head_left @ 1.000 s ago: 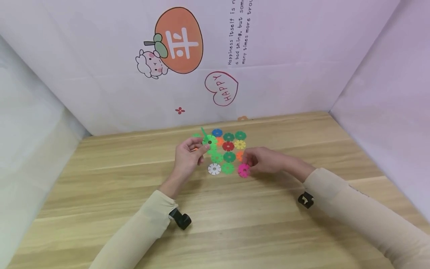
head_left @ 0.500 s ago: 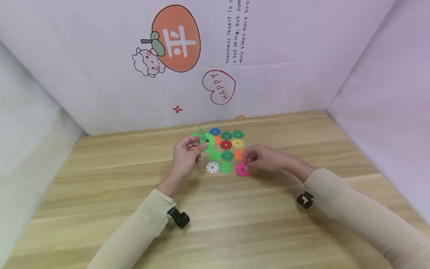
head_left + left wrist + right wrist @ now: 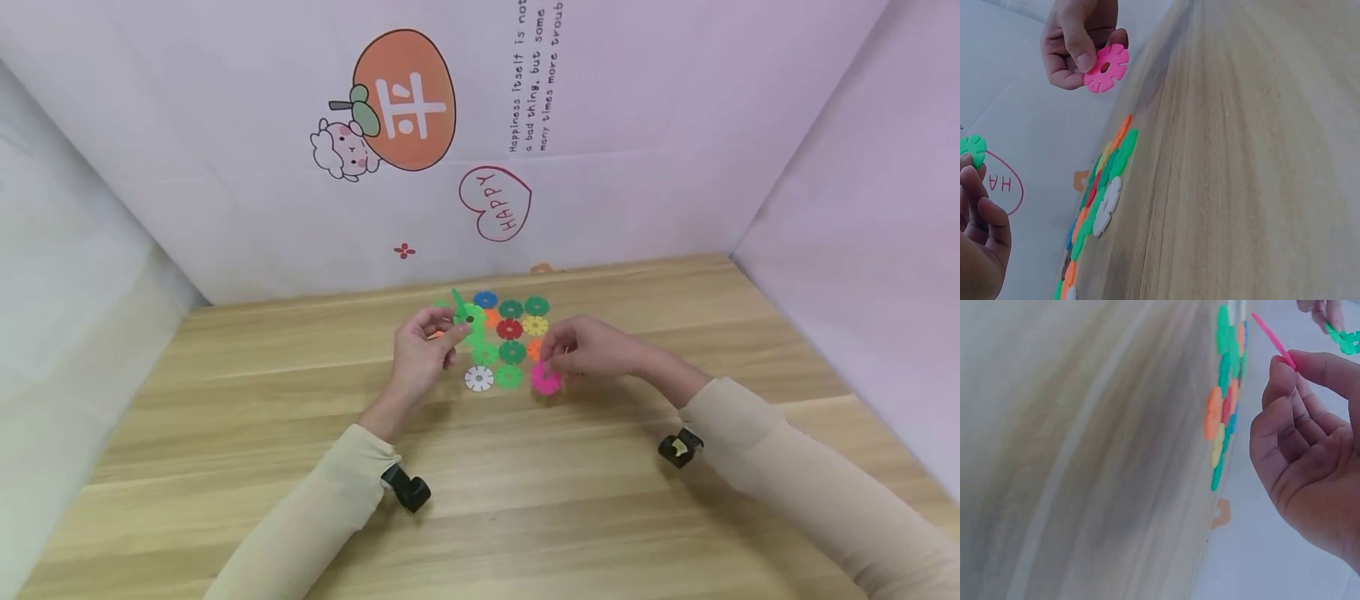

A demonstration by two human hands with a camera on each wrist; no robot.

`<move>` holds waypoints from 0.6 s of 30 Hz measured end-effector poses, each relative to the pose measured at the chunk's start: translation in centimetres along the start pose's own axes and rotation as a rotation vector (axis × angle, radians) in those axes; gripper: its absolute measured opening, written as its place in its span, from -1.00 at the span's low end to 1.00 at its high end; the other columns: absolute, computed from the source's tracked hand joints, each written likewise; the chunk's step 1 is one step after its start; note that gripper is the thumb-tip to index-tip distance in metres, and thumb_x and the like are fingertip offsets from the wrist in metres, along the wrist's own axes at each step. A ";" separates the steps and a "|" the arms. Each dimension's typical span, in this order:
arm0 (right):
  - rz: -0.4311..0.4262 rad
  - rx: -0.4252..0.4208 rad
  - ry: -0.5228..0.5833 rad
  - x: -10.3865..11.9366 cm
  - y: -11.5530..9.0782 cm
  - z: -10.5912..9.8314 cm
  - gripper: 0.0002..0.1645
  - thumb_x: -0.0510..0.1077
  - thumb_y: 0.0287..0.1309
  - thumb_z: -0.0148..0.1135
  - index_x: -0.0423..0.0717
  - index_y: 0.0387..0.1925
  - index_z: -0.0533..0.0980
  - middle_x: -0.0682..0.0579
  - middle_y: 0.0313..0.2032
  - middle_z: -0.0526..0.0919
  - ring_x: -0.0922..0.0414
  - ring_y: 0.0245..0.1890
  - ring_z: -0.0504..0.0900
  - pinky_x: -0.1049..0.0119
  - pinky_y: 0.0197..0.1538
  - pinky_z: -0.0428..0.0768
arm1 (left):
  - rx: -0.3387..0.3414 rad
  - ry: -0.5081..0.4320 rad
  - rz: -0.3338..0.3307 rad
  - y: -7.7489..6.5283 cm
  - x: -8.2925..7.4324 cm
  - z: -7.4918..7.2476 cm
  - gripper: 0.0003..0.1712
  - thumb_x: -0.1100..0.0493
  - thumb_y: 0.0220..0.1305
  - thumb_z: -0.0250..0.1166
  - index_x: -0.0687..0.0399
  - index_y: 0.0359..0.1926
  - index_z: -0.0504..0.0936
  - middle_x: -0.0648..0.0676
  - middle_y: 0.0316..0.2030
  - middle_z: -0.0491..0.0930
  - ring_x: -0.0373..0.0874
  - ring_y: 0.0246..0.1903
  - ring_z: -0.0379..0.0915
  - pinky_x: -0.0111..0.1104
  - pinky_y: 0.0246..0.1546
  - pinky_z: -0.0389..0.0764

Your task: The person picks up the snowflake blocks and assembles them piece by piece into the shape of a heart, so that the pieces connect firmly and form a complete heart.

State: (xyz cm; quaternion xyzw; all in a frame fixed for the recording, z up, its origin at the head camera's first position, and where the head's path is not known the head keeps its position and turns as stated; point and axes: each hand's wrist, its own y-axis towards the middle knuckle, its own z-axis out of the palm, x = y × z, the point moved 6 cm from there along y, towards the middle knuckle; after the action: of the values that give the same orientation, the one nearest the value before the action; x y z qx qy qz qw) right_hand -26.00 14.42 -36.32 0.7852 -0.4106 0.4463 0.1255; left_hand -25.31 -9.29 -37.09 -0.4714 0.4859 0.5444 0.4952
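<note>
My left hand (image 3: 423, 346) pinches a light green notched plastic disc (image 3: 472, 317) by its edge; a darker green disc (image 3: 457, 300) is slotted onto it, standing at an angle. To the right, my right hand (image 3: 588, 348) holds a pink notched disc (image 3: 546, 380) between thumb and fingertips. In the right wrist view the pink disc (image 3: 1272, 339) shows edge-on. The left wrist view has this pink disc (image 3: 1117, 62) raised off the table, apart from the green pair. Some discs behind my left hand are partly hidden.
Several loose notched discs lie flat between and behind the hands, among them a white one (image 3: 478, 378), a red one (image 3: 509, 329), a yellow one (image 3: 536, 325) and a blue one (image 3: 485, 300). A printed cloth backdrop (image 3: 637, 125) rises behind the wooden table (image 3: 510, 517).
My right hand has taken hold of the pink disc and lifted it slightly from the table. The left hand keeps the green discs nearly still. The head view has shifted a little.
</note>
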 end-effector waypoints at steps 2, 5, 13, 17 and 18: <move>0.009 -0.028 0.009 0.3 0.1 -0.2 -0.92 -0.33 0.26 0.24 -0.21 -0.22 0.61 -0.14 -0.48 0.61 -0.01 -0.55 0.53 0.33 -0.49 0.53 | -0.002 -0.002 -0.002 -0.1 0.0 0.0 -0.74 0.38 0.22 0.42 0.24 -0.07 0.62 0.01 -0.44 0.58 -0.20 -0.71 0.34 -0.49 -0.65 0.43; 0.030 -0.102 0.044 0.5 0.3 -0.7 -0.90 -0.28 0.30 0.24 -0.24 -0.19 0.62 -0.10 -0.45 0.65 0.03 -0.50 0.55 0.23 -0.42 0.62 | 0.000 -0.001 -0.007 -0.1 0.1 0.2 -0.74 0.38 0.22 0.42 0.23 -0.08 0.62 0.01 -0.45 0.59 -0.22 -0.72 0.35 -0.49 -0.65 0.43; 0.043 -0.306 0.411 1.2 1.6 -2.2 -0.70 -0.24 0.36 0.24 -0.36 0.03 0.56 -0.11 -0.30 0.69 0.12 -0.40 0.60 0.16 -0.20 0.71 | 0.013 -0.009 -0.021 -0.2 0.3 0.8 -0.77 0.40 0.21 0.42 0.26 -0.12 0.61 0.01 -0.45 0.58 -0.23 -0.73 0.34 -0.49 -0.66 0.44; -0.001 -0.355 0.497 2.1 2.0 -2.4 -0.68 -0.28 0.36 0.22 -0.40 0.06 0.55 -0.07 -0.31 0.70 0.14 -0.41 0.61 0.25 -0.24 0.70 | 0.018 -0.013 -0.012 -0.3 0.1 1.0 -0.78 0.41 0.23 0.40 0.28 -0.12 0.60 0.01 -0.45 0.57 -0.23 -0.73 0.34 -0.49 -0.66 0.44; -0.006 -0.361 0.503 2.3 2.0 -2.4 -0.68 -0.28 0.36 0.23 -0.41 0.06 0.55 -0.06 -0.32 0.70 0.14 -0.40 0.62 0.25 -0.23 0.71 | 0.022 -0.017 -0.010 -0.3 0.1 1.1 -0.78 0.41 0.23 0.40 0.29 -0.12 0.60 0.01 -0.45 0.57 -0.23 -0.73 0.34 -0.49 -0.66 0.44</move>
State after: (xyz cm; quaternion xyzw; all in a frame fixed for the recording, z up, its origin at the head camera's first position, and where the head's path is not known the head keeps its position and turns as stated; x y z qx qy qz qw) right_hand -28.32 13.31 -33.41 0.6162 -0.4370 0.5462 0.3620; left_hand -25.01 -8.15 -37.11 -0.4638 0.4854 0.5406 0.5070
